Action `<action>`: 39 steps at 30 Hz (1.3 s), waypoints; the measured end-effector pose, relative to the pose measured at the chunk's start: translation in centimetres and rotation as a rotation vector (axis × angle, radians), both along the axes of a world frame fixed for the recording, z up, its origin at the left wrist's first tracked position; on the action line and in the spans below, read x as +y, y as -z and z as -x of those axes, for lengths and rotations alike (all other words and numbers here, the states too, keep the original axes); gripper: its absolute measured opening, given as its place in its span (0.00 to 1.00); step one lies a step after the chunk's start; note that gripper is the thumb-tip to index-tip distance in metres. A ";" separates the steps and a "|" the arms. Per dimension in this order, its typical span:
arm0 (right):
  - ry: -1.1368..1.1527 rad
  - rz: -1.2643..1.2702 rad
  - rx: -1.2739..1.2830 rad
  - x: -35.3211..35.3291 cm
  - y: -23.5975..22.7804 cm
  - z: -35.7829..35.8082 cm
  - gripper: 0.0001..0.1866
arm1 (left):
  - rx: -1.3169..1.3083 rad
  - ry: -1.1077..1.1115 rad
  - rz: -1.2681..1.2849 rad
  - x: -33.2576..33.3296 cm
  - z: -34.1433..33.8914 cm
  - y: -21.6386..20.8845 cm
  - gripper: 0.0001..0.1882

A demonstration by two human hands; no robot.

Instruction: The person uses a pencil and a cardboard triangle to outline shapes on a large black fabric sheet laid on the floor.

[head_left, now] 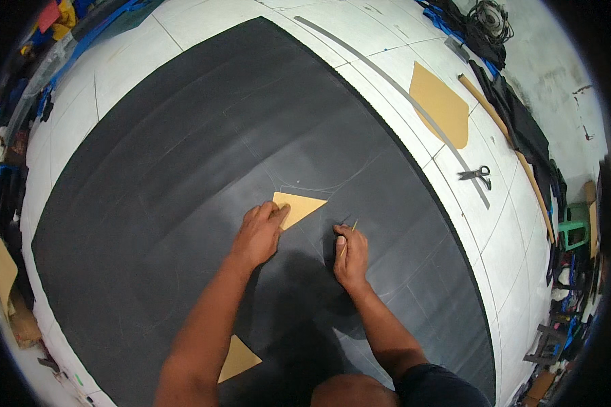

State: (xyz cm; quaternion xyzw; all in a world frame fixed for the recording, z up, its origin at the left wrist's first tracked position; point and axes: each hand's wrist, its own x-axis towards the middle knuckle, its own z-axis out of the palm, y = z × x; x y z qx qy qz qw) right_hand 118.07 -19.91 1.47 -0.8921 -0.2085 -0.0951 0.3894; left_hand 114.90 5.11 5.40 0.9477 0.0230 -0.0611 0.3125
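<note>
A tan card triangle (307, 204) is lying mid-way on the black sheet (176, 163); the left hand (256, 235), unclenched, is pressing its left end. The right hand (351, 259) is gripping a thin stick (355, 224). Slackening pressure could be letting the triangle pivot.

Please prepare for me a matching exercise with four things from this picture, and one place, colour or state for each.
1. Left hand
2. Right hand
3. Scissors
4. Stool

A. Green
B. Resting on a tan piece
C. At one end of the grey strip
D. Closed around a thin stick

Pairs: 1-B, 2-D, 3-C, 4-A
</note>
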 end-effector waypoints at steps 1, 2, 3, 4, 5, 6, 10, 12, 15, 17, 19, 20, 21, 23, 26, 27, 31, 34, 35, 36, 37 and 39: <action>-0.013 -0.016 0.001 -0.1 0.1 0.0 0.11 | 0.004 0.028 0.026 0.1 -0.9 -0.2 0.26; -0.024 -0.031 0.003 -0.2 0.1 0.0 0.11 | 0.008 0.036 0.026 0.3 -1.6 -0.7 0.26; -0.016 -0.031 0.007 -0.3 0.0 0.0 0.11 | 0.005 0.081 -0.069 0.5 -2.3 -1.3 0.27; -0.025 -0.019 0.024 -0.5 0.0 -0.1 0.11 | 0.002 0.127 -0.163 0.5 -2.8 -1.5 0.29; -0.038 -0.011 0.040 -0.5 -0.2 -0.1 0.11 | 0.007 0.131 -0.165 0.6 -3.2 -1.3 0.29; -0.035 -0.013 0.045 -0.3 -0.4 -0.1 0.11 | -0.029 0.136 -0.200 0.8 -3.4 -0.9 0.30; -0.036 0.023 0.085 0.6 -1.5 -0.4 0.09 | 0.044 0.177 -0.244 1.1 -4.2 -0.8 0.33; -0.025 0.042 0.078 0.9 -1.6 -0.7 0.08 | 0.060 0.187 -0.244 1.3 -4.4 -1.0 0.33; -0.007 0.041 0.186 1.1 -1.8 -1.7 0.09 | 0.057 0.196 -0.230 1.2 -4.5 -0.9 0.32; -0.057 0.066 0.065 1.8 -2.1 -3.2 0.10 | 0.038 0.200 -0.216 1.3 -4.6 -0.7 0.32; -0.088 0.144 0.023 3.3 -1.7 -4.5 0.10 | 0.025 0.194 -0.229 1.5 -4.3 -0.6 0.31; -0.114 0.229 -0.021 3.7 -1.5 -4.8 0.11 | 0.026 0.195 -0.229 1.3 -4.4 -0.7 0.31; -0.113 0.230 -0.020 3.6 -1.2 -4.8 0.11 | 0.024 0.200 -0.206 1.1 -4.5 -1.0 0.31; -0.085 0.248 -0.062 3.8 -0.9 -4.7 0.11 | 0.021 0.195 -0.185 1.5 -4.3 -0.7 0.31; -0.089 0.250 -0.083 4.2 -0.3 -4.4 0.11 | 0.008 0.180 -0.129 3.0 -3.6 0.6 0.30; -0.091 0.247 -0.083 4.1 -0.2 -4.4 0.11 | 0.020 0.174 -0.075 3.3 -3.5 0.6 0.29; -0.075 0.231 -0.066 3.8 -0.6 -4.4 0.12 | 0.012 0.173 -0.006 3.2 -3.4 -0.5 0.26; -0.077 0.226 -0.046 4.0 -1.0 -4.5 0.12 | -0.017 0.153 -0.013 3.3 -3.1 -0.1 0.26; -0.078 0.225 -0.035 4.0 -1.0 -4.5 0.12 | -0.017 0.152 -0.012 3.3 -3.1 0.0 0.26; -0.079 0.225 -0.035 4.0 -1.0 -4.5 0.12 | -0.016 0.139 -0.008 3.2 -3.1 0.0 0.26; -0.087 0.227 -0.036 4.0 -1.0 -4.6 0.13 | -0.015 0.125 -0.004 3.2 -3.1 0.1 0.27; -0.093 0.230 -0.037 3.9 -1.0 -4.6 0.14 | -0.001 0.126 -0.001 3.1 -3.3 -0.2 0.27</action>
